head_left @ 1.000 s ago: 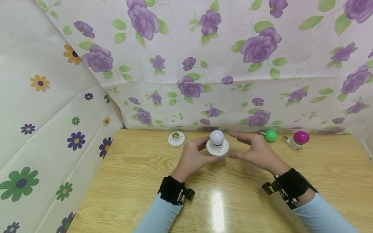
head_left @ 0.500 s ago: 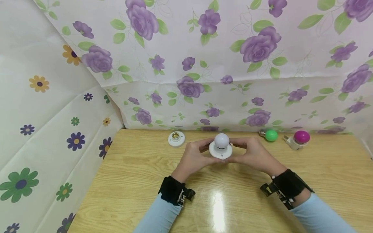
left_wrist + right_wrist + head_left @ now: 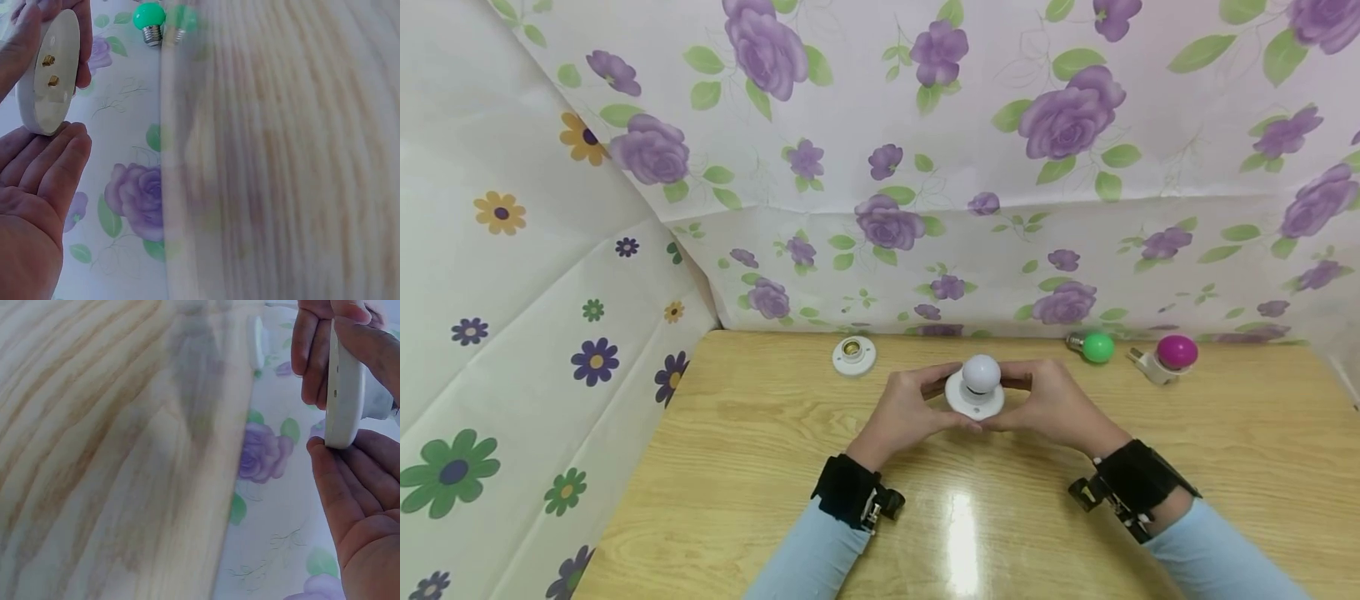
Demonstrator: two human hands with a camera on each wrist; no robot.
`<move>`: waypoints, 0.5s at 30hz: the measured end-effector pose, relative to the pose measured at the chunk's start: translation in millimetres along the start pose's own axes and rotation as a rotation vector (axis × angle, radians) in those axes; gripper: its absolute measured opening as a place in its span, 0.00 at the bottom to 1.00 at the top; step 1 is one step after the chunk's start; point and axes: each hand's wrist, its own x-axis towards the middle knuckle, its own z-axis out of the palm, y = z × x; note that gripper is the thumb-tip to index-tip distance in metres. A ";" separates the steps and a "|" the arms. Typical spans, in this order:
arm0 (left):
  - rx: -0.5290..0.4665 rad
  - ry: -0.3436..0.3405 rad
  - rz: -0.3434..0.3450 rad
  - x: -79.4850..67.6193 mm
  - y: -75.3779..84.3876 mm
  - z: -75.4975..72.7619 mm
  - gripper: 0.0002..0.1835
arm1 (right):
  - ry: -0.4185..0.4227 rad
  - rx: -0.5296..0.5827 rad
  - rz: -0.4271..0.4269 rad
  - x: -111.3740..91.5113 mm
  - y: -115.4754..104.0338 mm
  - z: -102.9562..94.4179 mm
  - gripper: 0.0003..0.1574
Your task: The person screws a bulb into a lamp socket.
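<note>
A round white lamp holder with a white light bulb upright in its socket is held between two hands over the table. My left hand grips its rim from the left, thumb in front and fingers behind. From the right, my right hand pinches the same rim, the two thumbs nearly meeting. In the left wrist view the underside of the lamp holder shows two brass screws, raised off the tabletop. The right wrist view catches the lamp holder edge-on between fingers of both hands.
A second white lamp holder, its socket bare, lies at the back left. Back right are a green bulb on its side and a magenta bulb in a white plug-in socket. Floral sheeting rises behind the wooden table.
The right hand, apart from the lamp holder a second ago, has come left and taken hold of its rim. Both hands have since brought it slightly right and nearer the person.
</note>
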 end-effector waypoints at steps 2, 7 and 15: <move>0.001 -0.007 -0.014 0.4 -0.7 0.4 0.40 | 0.007 0.000 -0.001 -0.6 2.3 0.9 0.41; 0.039 -0.025 -0.046 2.1 -1.3 0.9 0.42 | 0.036 0.038 0.015 -1.8 7.2 2.9 0.42; 0.127 0.040 -0.122 1.4 2.8 -5.2 0.48 | 0.118 0.121 0.058 -3.0 21.7 1.2 0.44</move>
